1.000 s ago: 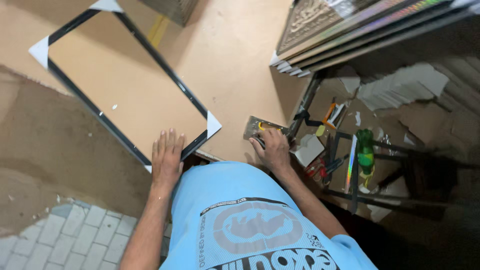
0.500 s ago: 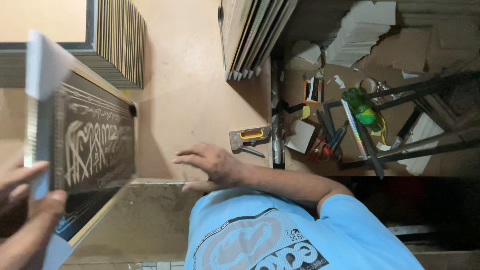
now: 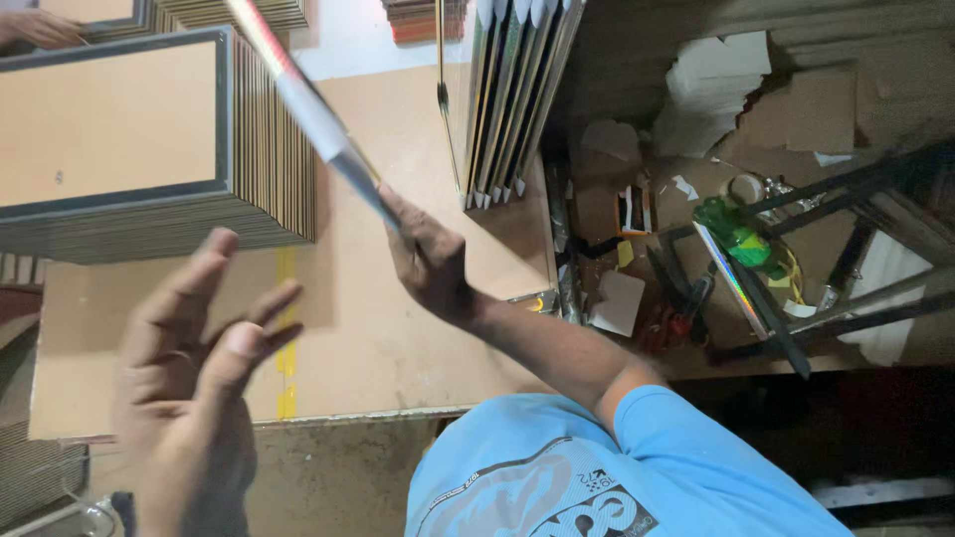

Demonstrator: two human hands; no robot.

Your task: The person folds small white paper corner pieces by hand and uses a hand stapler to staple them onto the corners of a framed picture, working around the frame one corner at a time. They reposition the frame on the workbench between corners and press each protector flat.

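My right hand (image 3: 430, 261) is raised over the beige work table (image 3: 398, 348) and grips the lower end of a framed picture (image 3: 308, 111). I see the picture edge-on, as a thin slanted strip blurred by motion. My left hand (image 3: 204, 373) is blurred at the lower left, open with fingers spread and holding nothing, a little below and left of the picture. My blue T-shirt (image 3: 557, 467) fills the bottom middle.
A tall stack of backed frames (image 3: 129, 139) lies on the table's left. Several frames (image 3: 509, 99) stand upright at the top middle. Another person's hand (image 3: 38, 26) is at the top left. To the right are a green bottle (image 3: 738, 237), metal stand legs, tools and cardboard scraps.
Half a second ago my left hand held the picture face-on at the left and my right hand lay flat on the table. Now the right hand grips it and the left is free.
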